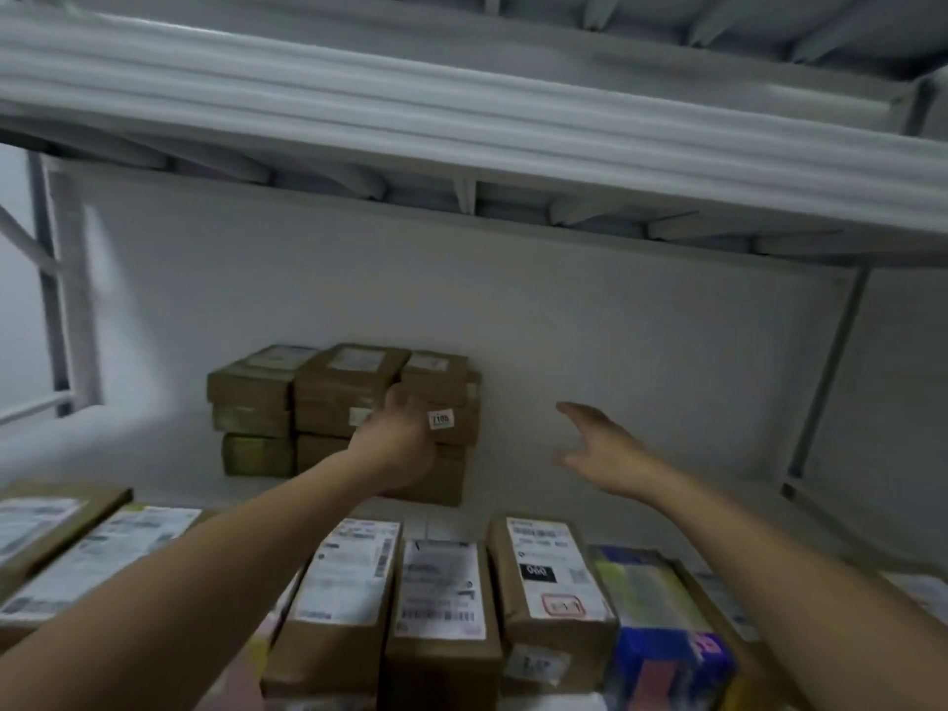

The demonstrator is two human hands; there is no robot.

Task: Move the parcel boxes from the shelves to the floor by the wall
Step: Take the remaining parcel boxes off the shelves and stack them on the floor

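Three short stacks of brown parcel boxes stand at the back of the shelf against the white wall: a left stack [251, 387], a middle stack [349, 382] and a right stack [436, 374]. My left hand [400, 438] reaches in and holds a box in the right stack, the one with a small numbered sticker [441, 419]; its thumb points up into the gap beside the middle stack, and its fingers are partly hidden. My right hand [600, 449] hovers in the air to the right of that stack, fingers spread, touching nothing.
A front row of labelled parcels [441, 592] lies under my forearms, with a blue printed box [667, 659] at the right. The white shelf above [461, 120] hangs low overhead. A metal upright [821, 382] stands at the right, another at the left [56, 300].
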